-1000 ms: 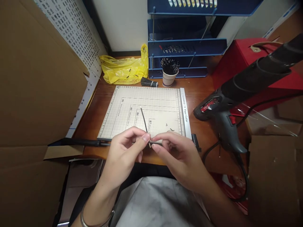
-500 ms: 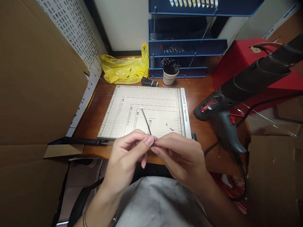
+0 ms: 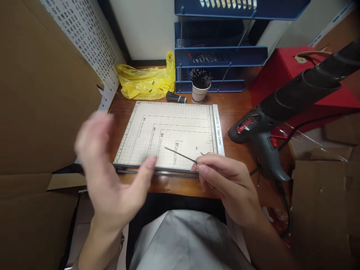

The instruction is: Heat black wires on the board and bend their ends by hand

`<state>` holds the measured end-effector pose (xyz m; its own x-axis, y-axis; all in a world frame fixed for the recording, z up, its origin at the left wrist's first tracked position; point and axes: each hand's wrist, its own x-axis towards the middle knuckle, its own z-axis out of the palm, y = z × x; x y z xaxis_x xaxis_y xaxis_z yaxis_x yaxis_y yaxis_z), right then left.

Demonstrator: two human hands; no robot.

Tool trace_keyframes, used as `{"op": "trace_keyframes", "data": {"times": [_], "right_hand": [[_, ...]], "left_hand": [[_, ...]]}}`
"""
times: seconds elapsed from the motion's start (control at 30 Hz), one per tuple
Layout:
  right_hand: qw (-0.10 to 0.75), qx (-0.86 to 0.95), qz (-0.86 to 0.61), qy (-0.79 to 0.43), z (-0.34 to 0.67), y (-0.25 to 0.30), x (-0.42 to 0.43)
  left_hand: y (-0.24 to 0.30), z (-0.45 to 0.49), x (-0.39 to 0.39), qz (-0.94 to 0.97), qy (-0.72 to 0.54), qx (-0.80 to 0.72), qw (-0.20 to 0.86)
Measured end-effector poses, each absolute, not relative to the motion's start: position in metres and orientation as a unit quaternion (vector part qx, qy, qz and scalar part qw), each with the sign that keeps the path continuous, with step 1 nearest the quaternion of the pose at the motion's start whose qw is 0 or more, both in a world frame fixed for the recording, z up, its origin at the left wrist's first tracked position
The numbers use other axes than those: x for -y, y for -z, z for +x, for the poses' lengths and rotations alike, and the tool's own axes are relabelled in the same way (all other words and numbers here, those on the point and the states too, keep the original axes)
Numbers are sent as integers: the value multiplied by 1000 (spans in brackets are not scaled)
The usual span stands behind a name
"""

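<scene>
A thin black wire (image 3: 181, 154) is pinched between the thumb and fingers of my right hand (image 3: 236, 187), its free end pointing left over the board. My left hand (image 3: 112, 183) is raised on the left, smeared by motion, thumb apart from the fingers and nothing in it. Below the wire lies a white paper cutter board (image 3: 180, 116) with printed size grids. Small dark scraps (image 3: 196, 148) rest on the board near my right hand. Behind the board lie a tied bundle of black wires (image 3: 174, 97) and a paper cup (image 3: 199, 95) packed with similar wires.
A black heat gun (image 3: 266, 123) stands at the right, its cord hanging down beside the desk. In front of the blue tray rack (image 3: 219, 56) sits the cup; a yellow plastic bag (image 3: 140, 80) lies to its left. A red box (image 3: 284, 75) and cardboard panels (image 3: 42, 93) flank the desk.
My left hand has let go of the wire and swung up to the left, opening. My right hand keeps the wire, which now lies at a flatter angle, slightly farther right.
</scene>
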<state>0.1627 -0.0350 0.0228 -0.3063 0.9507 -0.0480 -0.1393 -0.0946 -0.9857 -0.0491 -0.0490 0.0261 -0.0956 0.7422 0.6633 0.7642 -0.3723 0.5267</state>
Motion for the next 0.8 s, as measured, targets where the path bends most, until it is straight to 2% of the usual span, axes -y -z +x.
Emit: {"op": "trace_keyframes", "data": {"times": [0.13, 0.4, 0.47, 0.67, 0.8], "right_hand": [[398, 444, -356, -720, 160, -30, 33], [365, 376, -309, -793, 158, -30, 29], [360, 373, -306, -798, 157, -27, 28], [348, 357, -304, -812, 152, -23, 28], [347, 355, -302, -814, 151, -24, 31]], "left_hand": [[-36, -48, 45, -802, 381, 455, -66], [-34, -31, 56, -737, 446, 440, -253], [-31, -28, 59, -724, 451, 457, -253], [-27, -25, 64, -741, 456, 472, -141], [-26, -26, 63, -746, 449, 471, -140]]}}
